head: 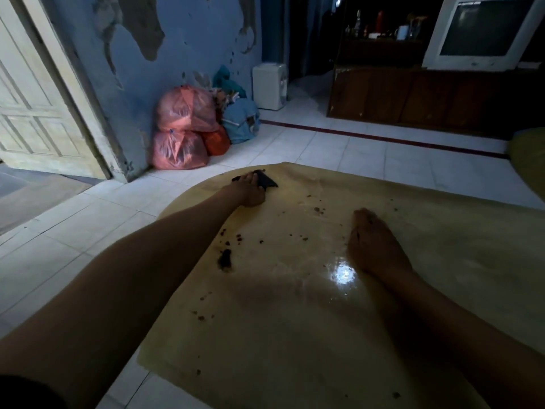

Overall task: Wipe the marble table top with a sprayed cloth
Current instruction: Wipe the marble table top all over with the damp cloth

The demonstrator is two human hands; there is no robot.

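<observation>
L hand (249,188) pressing cloth (267,179), far table (295,335) corner

Cream panelled door (32,107) upper left. Peeling blue wall (182,33) top centre. Pink plastic bags (184,128) stacked at wall foot, blue bundle (240,121) beside them. White box unit (269,85) behind. Dark wooden cabinet (427,98) upper right, CRT television (480,31) on top. White tiled floor (339,149).

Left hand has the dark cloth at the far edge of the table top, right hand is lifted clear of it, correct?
Not quite. The head view shows the right hand resting flat on the table top, not lifted. The left hand does press the dark cloth near the far edge.
</observation>
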